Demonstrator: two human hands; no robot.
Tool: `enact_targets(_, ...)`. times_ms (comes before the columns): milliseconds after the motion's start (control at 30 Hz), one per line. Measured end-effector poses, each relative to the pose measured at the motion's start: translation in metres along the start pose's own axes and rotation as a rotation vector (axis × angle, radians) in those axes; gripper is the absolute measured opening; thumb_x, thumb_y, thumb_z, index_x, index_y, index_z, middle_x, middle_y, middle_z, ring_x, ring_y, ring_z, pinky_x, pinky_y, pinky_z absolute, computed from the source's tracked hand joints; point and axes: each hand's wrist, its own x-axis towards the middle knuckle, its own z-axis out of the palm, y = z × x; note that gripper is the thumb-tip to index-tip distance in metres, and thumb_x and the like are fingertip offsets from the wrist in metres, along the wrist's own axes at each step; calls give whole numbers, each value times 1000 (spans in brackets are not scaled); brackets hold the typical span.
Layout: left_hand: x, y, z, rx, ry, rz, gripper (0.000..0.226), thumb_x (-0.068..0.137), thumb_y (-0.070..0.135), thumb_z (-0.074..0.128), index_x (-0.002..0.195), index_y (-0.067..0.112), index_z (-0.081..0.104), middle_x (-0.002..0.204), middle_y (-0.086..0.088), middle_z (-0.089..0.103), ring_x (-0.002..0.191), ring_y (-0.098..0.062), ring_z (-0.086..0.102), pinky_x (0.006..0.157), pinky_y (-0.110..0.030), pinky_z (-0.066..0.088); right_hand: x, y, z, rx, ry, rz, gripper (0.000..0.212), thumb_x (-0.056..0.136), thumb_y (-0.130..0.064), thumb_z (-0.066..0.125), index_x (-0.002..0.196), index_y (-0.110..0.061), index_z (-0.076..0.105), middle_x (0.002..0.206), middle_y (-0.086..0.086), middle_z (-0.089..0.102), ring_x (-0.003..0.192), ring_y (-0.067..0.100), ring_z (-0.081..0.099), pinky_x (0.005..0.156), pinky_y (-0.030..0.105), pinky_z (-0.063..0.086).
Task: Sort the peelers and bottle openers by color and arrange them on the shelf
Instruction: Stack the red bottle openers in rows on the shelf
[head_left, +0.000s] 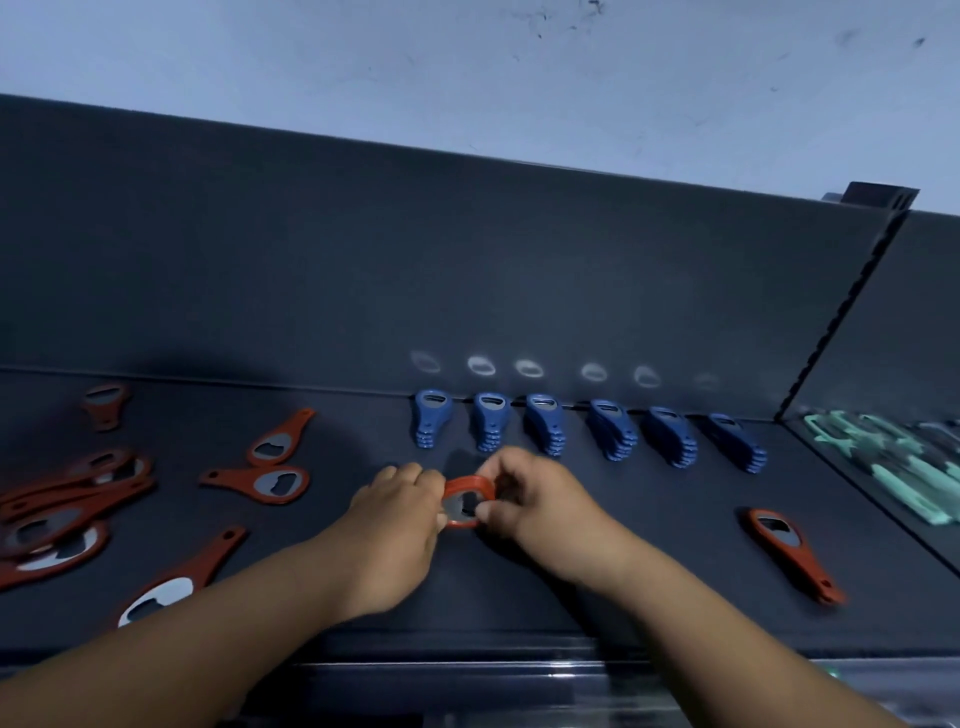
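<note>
Roughly halfway, I judge: six stacks of blue openers (540, 423) line the back of the shelf (649, 519); teal peelers (893, 457) lie past the divider (852, 312) on the right; the reds remain. The left hand (400, 499) and the right hand (524, 493) each have their grip pinched on a small stack of red openers (465, 499) at mid-shelf, just before the blue row; loose red openers (275, 483) are scattered to the left; a lone red opener (784, 545) lies well to the right, with bare shelf between; the front edge (467, 647) runs under the forearms.
</note>
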Motion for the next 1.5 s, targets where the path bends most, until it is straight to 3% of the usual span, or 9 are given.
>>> enact_targets(100,7,14,-6,-239,-63,-100,11,101,27,38,97,19,45,104,1,48,98,-15,45,86,-28,39,2,-2,-17,263,72,30,24,81,8,66,84,-16,60,75,-1,58,72,11,55,73,24,49)
enact_targets(233,17,46,-1,-532,-129,-208,21,101,27,38,113,15,50,114,-1,53,104,-16,52,94,-34,43,-3,-6,-48,280,70,57,22,82,11,64,84,-10,62,75,4,63,70,12,59,68,22,51)
enact_targets(367,22,79,7,-687,-161,-190,11,99,29,43,97,21,50,91,2,55,77,-12,50,77,-31,43,-14,-2,-91,254,-59,151,15,82,10,63,87,-4,65,79,9,67,69,14,62,63,21,50)
enact_targets(433,25,92,11,-641,-164,-128,13,94,33,53,103,26,47,95,4,59,79,-7,54,79,-28,46,-18,5,-113,222,-93,199,14,82,9,64,88,-3,66,79,11,67,69,17,60,62,23,48)
enact_targets(567,26,113,22,-494,-216,31,67,85,28,67,131,45,22,106,10,59,95,-4,59,87,-26,50,-21,27,-153,95,-157,292,15,81,11,64,89,-1,66,77,15,64,59,15,55,54,20,46)
enact_targets(767,48,141,44,-180,-132,380,36,86,28,65,116,39,48,109,12,56,103,-9,53,90,-30,46,-21,65,-185,-115,-294,434,16,84,4,65,90,-10,67,84,10,68,77,17,63,72,27,53)
enact_targets(933,65,157,59,-95,-61,495,23,92,30,59,114,32,54,97,15,51,94,-7,46,78,-20,34,-15,75,-187,-367,-319,392,18,84,-2,68,100,-10,69,80,-1,67,73,8,64,68,20,55)
enact_targets(1300,74,172,74,-54,-46,546,30,95,38,52,123,30,54,115,10,56,107,-11,45,93,-32,42,-18,88,-181,-612,-333,288,15,81,-12,72,95,-19,72,80,-11,64,84,10,63,78,23,50)
enact_targets(1500,73,169,71,-79,-54,526,44,94,37,54,136,32,41,121,9,54,113,-12,45,94,-29,40,-23,85,-182,-594,-298,305,26,83,-10,69,108,-16,69,100,-5,68,97,13,64,86,24,50)
